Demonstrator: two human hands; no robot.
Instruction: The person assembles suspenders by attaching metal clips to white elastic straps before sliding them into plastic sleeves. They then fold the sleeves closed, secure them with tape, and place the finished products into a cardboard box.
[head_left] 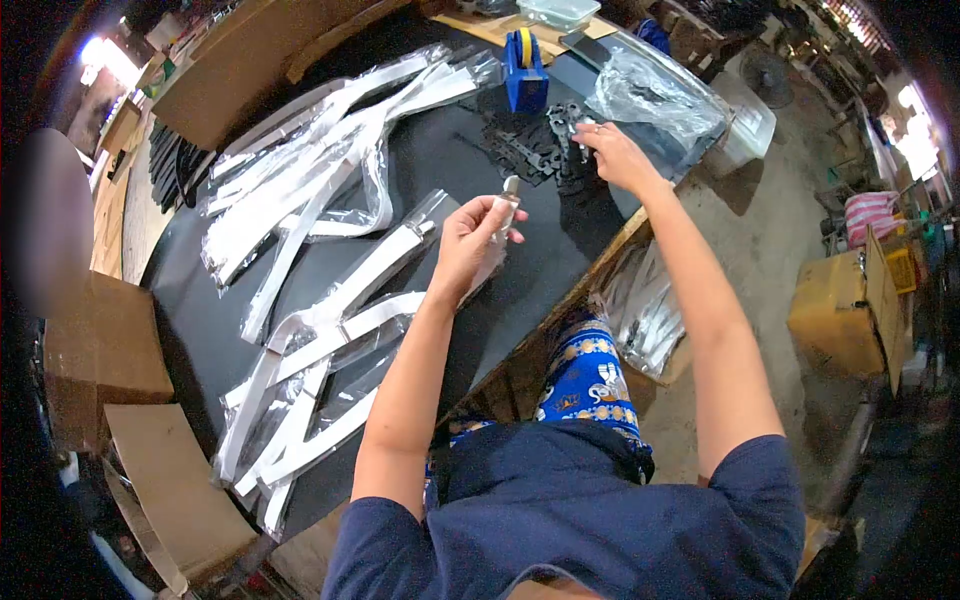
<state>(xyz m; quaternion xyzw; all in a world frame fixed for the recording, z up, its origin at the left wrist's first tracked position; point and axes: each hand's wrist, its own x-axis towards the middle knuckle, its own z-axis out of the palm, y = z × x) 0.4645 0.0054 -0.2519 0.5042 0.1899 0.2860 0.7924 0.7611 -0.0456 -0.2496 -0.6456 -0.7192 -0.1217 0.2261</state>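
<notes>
Your left hand (474,243) grips a wrapped strip (511,188) above the worktop (430,155); your right hand (615,158) is at the far-right black pieces (566,150), grasp unclear. Apparent step: picking one; this calls for a secure pinch.

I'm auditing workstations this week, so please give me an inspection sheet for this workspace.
Surface: dark tabletop, largely covered on the left side.
Job's things: bagged white strips overlapping loosely; black pieces heaped.
Clutter: blue tape dispenser beside the heap; crumpled clear plastic farther right.
Hands: left hand grips a plastic-wrapped item; right hand at the black pieces, grip unclear.
Cables: nothing seen.
Surroundings: cardboard box on the floor to the right.
</notes>
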